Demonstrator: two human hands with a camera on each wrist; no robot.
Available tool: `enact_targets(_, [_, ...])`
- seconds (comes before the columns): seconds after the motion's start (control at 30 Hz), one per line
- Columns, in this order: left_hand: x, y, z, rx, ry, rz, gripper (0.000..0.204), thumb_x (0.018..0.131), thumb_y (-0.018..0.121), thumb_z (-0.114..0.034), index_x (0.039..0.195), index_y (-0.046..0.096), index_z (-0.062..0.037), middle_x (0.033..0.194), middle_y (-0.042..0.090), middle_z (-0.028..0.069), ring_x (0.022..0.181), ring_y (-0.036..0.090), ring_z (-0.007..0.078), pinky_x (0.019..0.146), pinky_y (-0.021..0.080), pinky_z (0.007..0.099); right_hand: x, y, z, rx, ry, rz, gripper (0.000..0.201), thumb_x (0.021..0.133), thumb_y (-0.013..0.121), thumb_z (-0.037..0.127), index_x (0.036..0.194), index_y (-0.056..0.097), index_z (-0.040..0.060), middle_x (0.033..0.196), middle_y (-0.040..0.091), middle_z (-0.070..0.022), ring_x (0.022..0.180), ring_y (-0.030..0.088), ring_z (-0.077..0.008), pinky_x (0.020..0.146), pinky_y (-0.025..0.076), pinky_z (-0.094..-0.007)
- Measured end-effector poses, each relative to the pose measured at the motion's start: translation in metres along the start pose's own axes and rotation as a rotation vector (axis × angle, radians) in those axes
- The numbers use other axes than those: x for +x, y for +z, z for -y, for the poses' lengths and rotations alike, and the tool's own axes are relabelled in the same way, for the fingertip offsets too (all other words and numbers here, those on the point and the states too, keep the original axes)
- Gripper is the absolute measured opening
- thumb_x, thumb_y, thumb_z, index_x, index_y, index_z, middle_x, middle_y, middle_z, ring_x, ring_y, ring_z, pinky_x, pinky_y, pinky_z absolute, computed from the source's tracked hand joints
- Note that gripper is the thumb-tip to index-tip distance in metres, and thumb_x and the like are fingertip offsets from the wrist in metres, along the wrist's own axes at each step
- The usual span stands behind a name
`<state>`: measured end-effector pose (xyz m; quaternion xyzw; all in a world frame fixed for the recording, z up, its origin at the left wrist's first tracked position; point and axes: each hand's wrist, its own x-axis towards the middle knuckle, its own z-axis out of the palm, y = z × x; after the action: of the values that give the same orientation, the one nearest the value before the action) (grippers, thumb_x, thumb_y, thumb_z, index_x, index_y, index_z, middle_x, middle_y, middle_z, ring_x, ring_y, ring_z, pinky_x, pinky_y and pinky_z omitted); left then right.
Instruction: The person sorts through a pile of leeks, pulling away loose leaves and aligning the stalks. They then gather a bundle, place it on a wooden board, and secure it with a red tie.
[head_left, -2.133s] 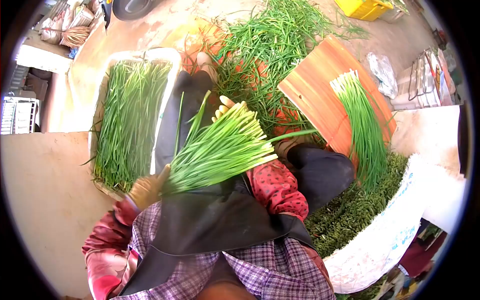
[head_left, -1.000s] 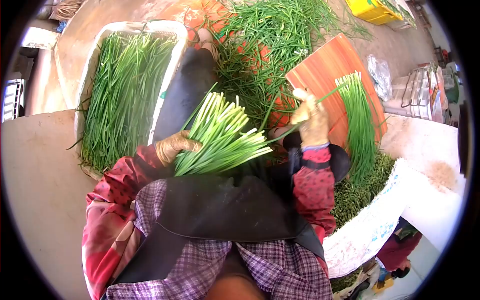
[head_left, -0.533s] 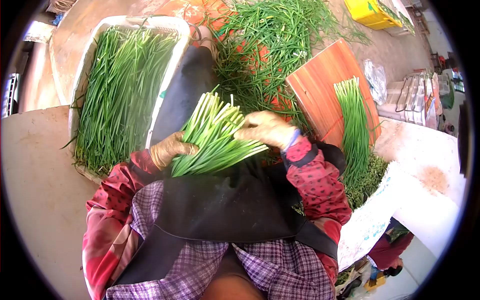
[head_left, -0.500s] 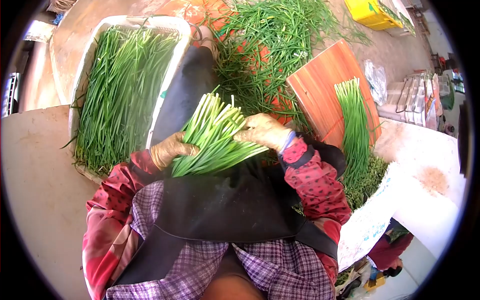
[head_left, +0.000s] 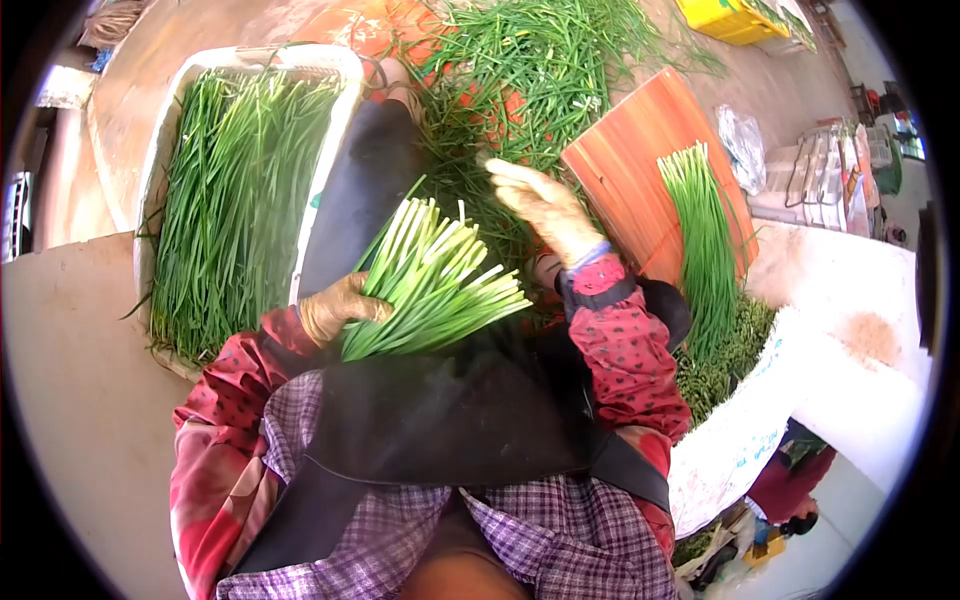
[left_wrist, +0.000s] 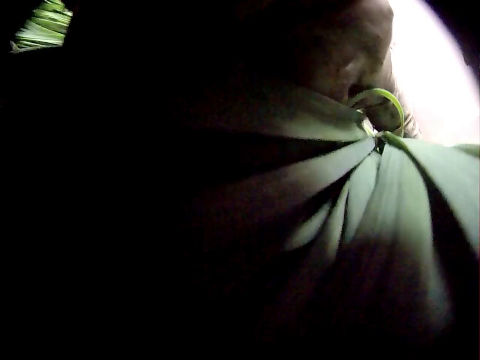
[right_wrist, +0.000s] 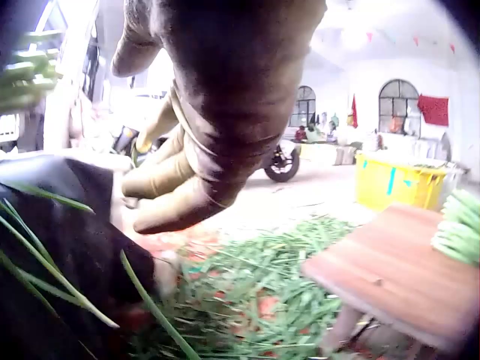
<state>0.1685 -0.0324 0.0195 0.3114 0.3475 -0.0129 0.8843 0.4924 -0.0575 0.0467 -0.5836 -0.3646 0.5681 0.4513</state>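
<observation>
In the head view my gloved left hand [head_left: 345, 308] grips a bunch of garlic chives [head_left: 440, 260] over the dark apron, pale cut ends pointing up and right. The left wrist view is mostly dark, with chive leaves [left_wrist: 397, 195] fanning out beneath the hand. My gloved right hand [head_left: 545, 208] is raised to the right of the bunch, apart from it, fingers extended and holding nothing. Those long fingers [right_wrist: 169, 217] also show in the right wrist view, above a loose heap of chives [right_wrist: 247, 285] on the floor.
On the left stands a white basket [head_left: 150, 185] full of chives. At right, a wooden board [head_left: 625, 150] bears another chive bunch [head_left: 700, 240]. Beside it lies a white sack [head_left: 725, 460] with green trimmings. A yellow crate [head_left: 730, 18] stands at the back.
My right hand reached out near the board, came back to touch the bunch's cut ends, and has now lifted away. My left hand keeps its grip on the chives.
</observation>
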Motion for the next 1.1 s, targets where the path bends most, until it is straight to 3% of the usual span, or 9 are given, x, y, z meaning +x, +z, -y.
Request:
enact_targets(0.1, [0.000,0.011,-0.013,-0.017,-0.013,-0.002,0.071,0.068,0.085,-0.021,0.130,0.056,-0.0028,0.116,0.067,0.0071,0.105,0.063,0.0191,0.096,0.047,0.0340,0.004,0.016,-0.009,-0.057,-0.023,0.377,0.028,0.097,0.059,0.020,0.119,0.065,0.0021,0.108,0.067,-0.0036,0.106,0.058,-0.0138,0.097,0.043,-0.0277])
enact_targets(0.13, [0.000,0.011,-0.013,-0.023,-0.011,-0.001,0.069,0.069,0.084,-0.022,0.130,0.056,-0.0025,0.116,0.067,0.0075,0.105,0.064,0.0195,0.096,0.047,0.0342,0.003,0.022,-0.021,0.143,0.114,0.427,0.026,0.098,0.057,0.019,0.115,0.066,0.0007,0.105,0.067,-0.0037,0.103,0.058,-0.0132,0.094,0.043,-0.0274])
enact_targets(0.17, [-0.001,0.009,-0.014,-0.028,-0.008,-0.002,0.068,0.070,0.082,-0.022,0.130,0.056,-0.0022,0.115,0.068,0.0079,0.104,0.064,0.0199,0.096,0.047,0.0344,-0.001,0.014,-0.027,-0.036,-0.026,0.393,0.031,0.101,0.051,0.023,0.119,0.064,0.0020,0.111,0.067,-0.0064,0.105,0.060,-0.0149,0.094,0.045,-0.0289])
enact_targets(0.3, [-0.001,-0.019,-0.002,0.016,0.051,-0.038,0.063,0.074,0.077,-0.021,0.129,0.057,0.0010,0.115,0.068,0.0101,0.103,0.065,0.0218,0.095,0.048,0.0355,-0.045,-0.022,-0.050,0.294,0.222,-0.114,0.055,0.098,0.047,0.048,0.139,0.051,0.0110,0.132,0.059,-0.0119,0.115,0.058,-0.0216,0.098,0.045,-0.0380])
enact_targets(0.43, [0.004,-0.015,-0.012,0.003,0.061,-0.094,0.060,0.074,0.077,-0.021,0.125,0.059,0.0033,0.113,0.068,0.0127,0.100,0.067,0.0231,0.095,0.049,0.0359,-0.092,0.003,-0.131,0.796,0.309,0.108,0.078,0.094,0.050,0.058,0.152,0.027,0.0106,0.145,0.045,-0.0142,0.129,0.047,-0.0308,0.101,0.043,-0.0491])
enact_targets(0.67, [0.045,0.030,-0.045,0.010,0.050,-0.032,0.045,0.083,0.074,-0.016,0.124,0.060,-0.0012,0.110,0.069,0.0079,0.094,0.066,0.0169,0.088,0.052,0.0321,0.001,0.047,-0.027,0.641,-0.255,-0.109,0.093,0.085,0.074,0.038,0.152,0.021,0.0038,0.138,0.051,-0.0148,0.118,0.054,-0.0173,0.101,0.042,-0.0303])
enact_targets(0.8, [0.045,0.039,-0.056,0.015,-0.025,0.051,0.055,0.081,0.077,-0.020,0.129,0.057,-0.0017,0.113,0.067,0.0076,0.100,0.064,0.0176,0.092,0.050,0.0333,0.011,0.040,-0.009,0.304,-0.273,-0.157,0.029,0.090,0.065,0.009,0.117,0.065,-0.0042,0.118,0.067,-0.0111,0.108,0.061,-0.0159,0.096,0.046,-0.0294])
enact_targets(0.97, [0.040,0.050,-0.064,-0.079,0.182,0.018,0.062,0.088,0.070,-0.032,0.138,0.048,-0.0031,0.121,0.063,0.0085,0.106,0.062,0.0182,0.094,0.050,0.0343,0.003,0.043,-0.033,0.294,-0.350,-0.233,0.035,0.091,0.067,0.015,0.121,0.062,-0.0026,0.124,0.064,-0.0098,0.112,0.058,-0.0167,0.100,0.043,-0.0304])
enact_targets(1.1, [0.044,0.043,-0.063,-0.029,0.073,-0.020,0.050,0.096,0.059,-0.037,0.133,0.054,-0.0043,0.115,0.065,0.0043,0.098,0.063,0.0115,0.089,0.051,0.0300,0.006,0.043,-0.027,0.167,-0.497,-0.148,0.051,0.089,0.071,0.024,0.133,0.055,0.0018,0.134,0.057,-0.0087,0.121,0.052,-0.0181,0.103,0.041,-0.0311])
